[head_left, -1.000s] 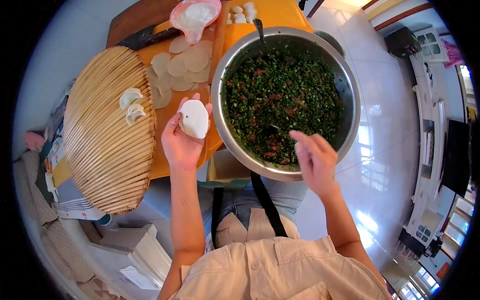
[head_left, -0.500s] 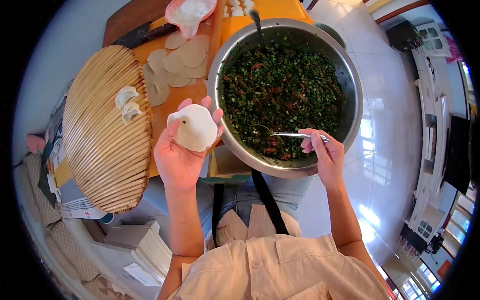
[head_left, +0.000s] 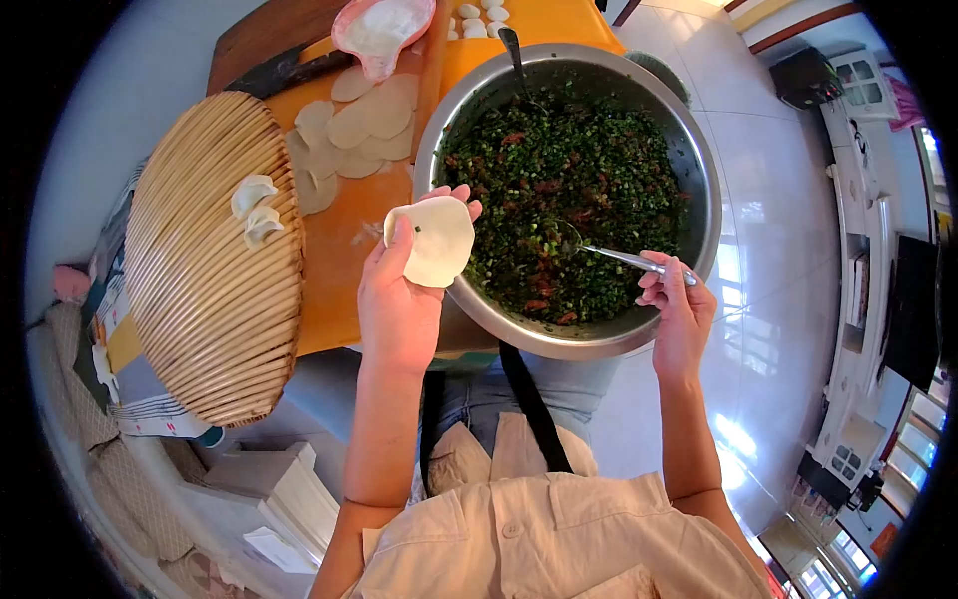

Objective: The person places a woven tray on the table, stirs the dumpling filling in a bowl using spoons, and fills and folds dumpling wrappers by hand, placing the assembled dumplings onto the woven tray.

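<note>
A round, pale dough wrapper [head_left: 439,243] with a small dark speck rests on my left hand [head_left: 402,299], held under my thumb at the left rim of the steel bowl [head_left: 712,215]. My right hand [head_left: 681,314] grips the handle of a metal spoon [head_left: 639,262], whose tip is in the chopped green and reddish filling [head_left: 559,180]. A second spoon [head_left: 513,55] leans on the bowl's far edge. Several thin wrappers [head_left: 374,115] overlap on the orange board [head_left: 334,280]. Two folded dumplings [head_left: 257,212] lie on the woven reed tray [head_left: 190,280].
Behind the wrappers are a pink dish of white flour [head_left: 379,28] and a dark knife [head_left: 274,72]. Small dough pieces [head_left: 474,22] lie at the back on an orange surface. Tiled floor [head_left: 758,220] and a white cabinet [head_left: 848,329] are on the right.
My left hand has brought the wrapper to the right, over the bowl's rim. My right hand took hold of the spoon and has moved right with it; the spoon's tip has shifted within the filling.
</note>
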Action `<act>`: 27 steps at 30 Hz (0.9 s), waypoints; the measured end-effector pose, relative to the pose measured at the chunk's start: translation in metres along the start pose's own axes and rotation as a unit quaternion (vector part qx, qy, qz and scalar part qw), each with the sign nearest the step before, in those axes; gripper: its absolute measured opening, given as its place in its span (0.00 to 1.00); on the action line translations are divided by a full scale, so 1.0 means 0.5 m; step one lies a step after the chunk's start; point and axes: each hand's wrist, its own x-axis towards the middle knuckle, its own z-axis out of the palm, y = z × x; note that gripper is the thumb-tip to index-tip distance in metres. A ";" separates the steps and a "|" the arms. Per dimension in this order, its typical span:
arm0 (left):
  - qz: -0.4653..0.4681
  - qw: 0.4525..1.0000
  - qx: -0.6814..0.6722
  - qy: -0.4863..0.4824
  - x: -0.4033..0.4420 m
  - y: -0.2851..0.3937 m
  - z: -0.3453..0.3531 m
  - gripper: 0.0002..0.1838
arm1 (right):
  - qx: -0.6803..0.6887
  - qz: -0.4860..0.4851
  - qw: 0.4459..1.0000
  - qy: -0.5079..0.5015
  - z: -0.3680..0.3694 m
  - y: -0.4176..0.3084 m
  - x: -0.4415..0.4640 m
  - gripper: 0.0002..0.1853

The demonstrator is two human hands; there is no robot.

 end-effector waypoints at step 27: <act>-0.138 0.972 -0.185 -0.049 -0.001 -0.062 0.076 0.24 | -0.256 -0.456 0.848 -0.086 0.008 0.013 -0.115 0.11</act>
